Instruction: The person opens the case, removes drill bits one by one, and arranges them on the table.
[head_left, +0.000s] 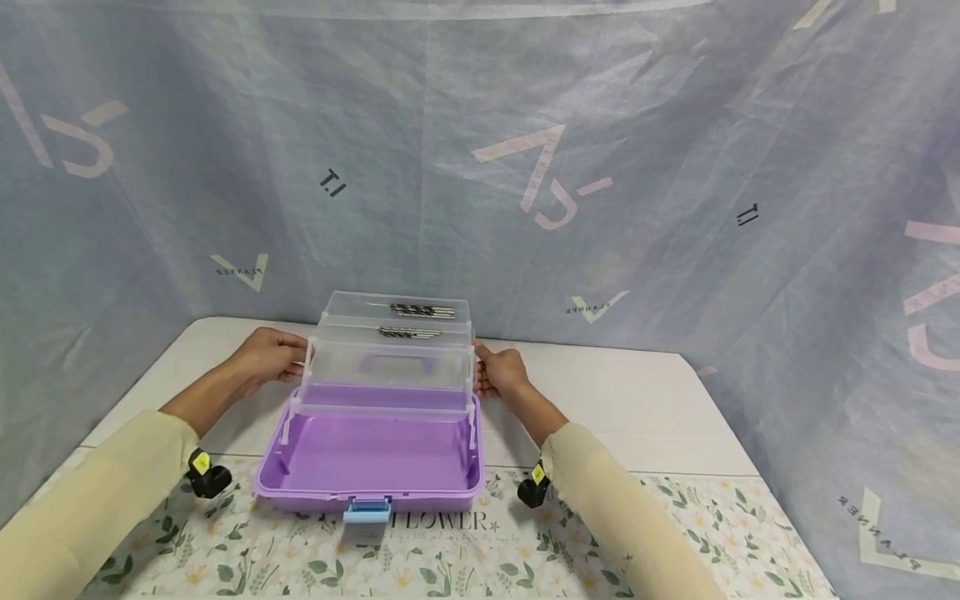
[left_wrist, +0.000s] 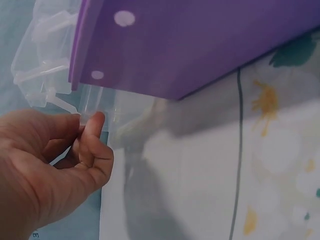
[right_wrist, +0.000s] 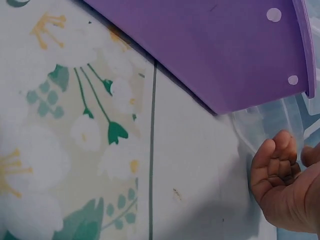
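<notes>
A purple toolbox point(head_left: 375, 454) stands open, its clear plastic trays point(head_left: 390, 367) raised in steps toward the back. Two groups of drill bits point(head_left: 422, 311) with dark spiral flutes lie in the upper trays. Behind the box, my left hand point(head_left: 268, 360) pinches the edge of a clear plastic lid point(left_wrist: 94, 102) between thumb and forefinger. On the other side, my right hand point(head_left: 504, 371) holds the same clear lid point(right_wrist: 270, 125) at its edge, fingers curled. A blue latch point(head_left: 367, 509) hangs at the box's front.
Under the box, the table has a white rear part point(head_left: 600, 408) and a floral cloth point(head_left: 690, 533) in front. A grey-blue printed curtain point(head_left: 450, 167) closes off the back and sides. Small black cameras point(head_left: 208, 477) are strapped at both wrists.
</notes>
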